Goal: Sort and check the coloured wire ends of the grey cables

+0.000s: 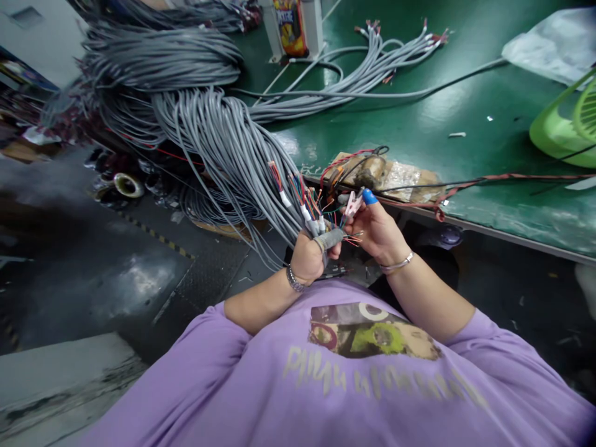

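Left hand grips cable ends near the green table; right hand pinches a pale clip-like piece alongside. Risk: slackening left grip could let splayed wires tangle.

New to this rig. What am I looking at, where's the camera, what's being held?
There's no robot here: these are a person's two bare hands. The single picture comes from a camera worn on the head, looking forward and down, so the arms reach away from you. The left hand grips grey cable ends with thin coloured wires sticking out. The right hand pinches a small pale pink piece; I can't tell exactly what it is. On the green table lie more grey cables, taped cardboard and a crumpled plastic bag.
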The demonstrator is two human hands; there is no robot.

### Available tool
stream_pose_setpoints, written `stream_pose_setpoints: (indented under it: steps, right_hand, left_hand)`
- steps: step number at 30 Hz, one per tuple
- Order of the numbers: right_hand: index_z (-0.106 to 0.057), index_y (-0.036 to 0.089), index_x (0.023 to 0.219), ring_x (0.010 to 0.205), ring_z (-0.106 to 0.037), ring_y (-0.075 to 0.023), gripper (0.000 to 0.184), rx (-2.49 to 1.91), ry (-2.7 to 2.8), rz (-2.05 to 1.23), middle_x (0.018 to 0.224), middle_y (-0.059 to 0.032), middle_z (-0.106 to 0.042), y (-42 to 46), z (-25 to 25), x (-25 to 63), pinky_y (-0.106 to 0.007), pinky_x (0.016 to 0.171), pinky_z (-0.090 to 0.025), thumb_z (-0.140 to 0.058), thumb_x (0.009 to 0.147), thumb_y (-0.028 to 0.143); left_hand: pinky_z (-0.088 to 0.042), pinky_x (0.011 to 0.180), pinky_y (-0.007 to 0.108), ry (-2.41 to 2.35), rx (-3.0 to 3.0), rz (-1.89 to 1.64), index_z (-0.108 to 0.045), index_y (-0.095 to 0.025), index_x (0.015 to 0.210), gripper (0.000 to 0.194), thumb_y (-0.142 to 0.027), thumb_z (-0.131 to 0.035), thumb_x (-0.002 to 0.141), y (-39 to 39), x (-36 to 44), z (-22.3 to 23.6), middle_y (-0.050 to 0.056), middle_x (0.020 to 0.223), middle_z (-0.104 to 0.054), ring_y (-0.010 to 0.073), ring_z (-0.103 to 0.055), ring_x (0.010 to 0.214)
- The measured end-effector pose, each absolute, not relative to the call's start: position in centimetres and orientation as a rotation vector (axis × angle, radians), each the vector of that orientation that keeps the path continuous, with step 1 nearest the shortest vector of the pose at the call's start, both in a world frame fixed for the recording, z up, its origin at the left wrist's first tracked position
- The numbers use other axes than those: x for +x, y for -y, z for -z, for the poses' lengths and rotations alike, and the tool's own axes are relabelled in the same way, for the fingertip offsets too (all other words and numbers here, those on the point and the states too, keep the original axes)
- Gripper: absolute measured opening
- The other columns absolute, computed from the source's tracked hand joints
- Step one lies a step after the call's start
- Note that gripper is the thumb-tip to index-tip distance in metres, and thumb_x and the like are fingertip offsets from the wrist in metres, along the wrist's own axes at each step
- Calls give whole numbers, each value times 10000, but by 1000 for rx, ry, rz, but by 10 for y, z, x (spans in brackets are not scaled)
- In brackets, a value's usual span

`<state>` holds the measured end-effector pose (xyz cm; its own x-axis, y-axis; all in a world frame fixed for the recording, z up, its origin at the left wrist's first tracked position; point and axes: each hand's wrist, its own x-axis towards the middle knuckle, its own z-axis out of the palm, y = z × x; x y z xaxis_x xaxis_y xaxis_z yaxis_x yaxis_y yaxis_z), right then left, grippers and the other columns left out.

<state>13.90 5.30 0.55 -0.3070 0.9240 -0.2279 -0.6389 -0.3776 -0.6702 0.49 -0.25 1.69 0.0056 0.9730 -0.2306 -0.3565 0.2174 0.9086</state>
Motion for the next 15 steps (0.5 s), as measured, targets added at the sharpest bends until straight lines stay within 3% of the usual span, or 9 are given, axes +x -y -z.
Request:
stream_pose_setpoints:
  steps: [2, 9, 15]
  right_hand:
    - [-667, 205, 839, 548, -501, -85, 449, -738, 585, -1811, 701, 23, -660, -52, -7, 138, -226, 513, -416, -771, 770, 636]
    - [-668, 216, 875, 589, -537, -120, 563, -791, 642, -1751, 687, 9, -645, -54, 1, 134, -268, 554, -440, -683, 764, 768]
    - [-656, 209, 855, 590, -521, -125, 542, -855, 559, -1729, 706, 6, -648, -56, 0, 132, -277, 560, -434, -737, 738, 732]
  left_hand:
    - [-332, 393, 194, -1064, 760, -1236, -573, -175, 688, 378, -446, -829, 625, 0, 7, -17, -49, 495, -550, 70, -473, 409]
    - [-342, 403, 192, -1080, 768, -1228, -563, -181, 686, 350, -425, -808, 635, -6, 11, -19, -51, 490, -549, 68, -471, 413]
    - [-357, 411, 192, -1093, 795, -1190, -563, -179, 684, 372, -455, -811, 642, -8, 10, -13, -49, 491, -553, 68, -477, 414]
